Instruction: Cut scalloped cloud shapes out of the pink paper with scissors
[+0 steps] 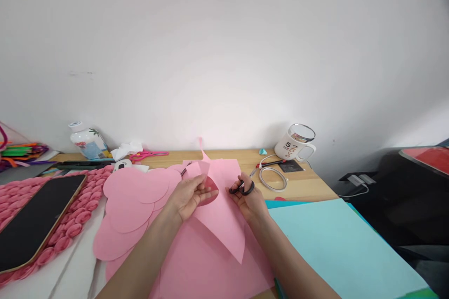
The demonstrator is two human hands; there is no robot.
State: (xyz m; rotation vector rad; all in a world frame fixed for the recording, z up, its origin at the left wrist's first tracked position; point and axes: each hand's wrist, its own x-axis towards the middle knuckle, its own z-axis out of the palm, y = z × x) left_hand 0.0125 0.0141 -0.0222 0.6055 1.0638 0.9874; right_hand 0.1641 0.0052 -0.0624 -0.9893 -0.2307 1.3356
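The bench (pixel 315 186) carries flat pink paper (pixel 210 273). Above it, a pink sheet (pixel 226 229) is held up, likely to keep it off the rest. The left hand (pixel 185 196) has its grip pinched on the sheet's cut edge, perhaps to steady it. The right hand (pixel 250 201) has its grip closed around black scissors (pixel 241 189). A white mug (pixel 291 148) shows a 5; the white bottle's (pixel 87 140) words are too tiny to read.

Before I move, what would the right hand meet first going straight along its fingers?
Likely the raised pink sheet, just ahead of the right hand; depth is unclear, contact possible.
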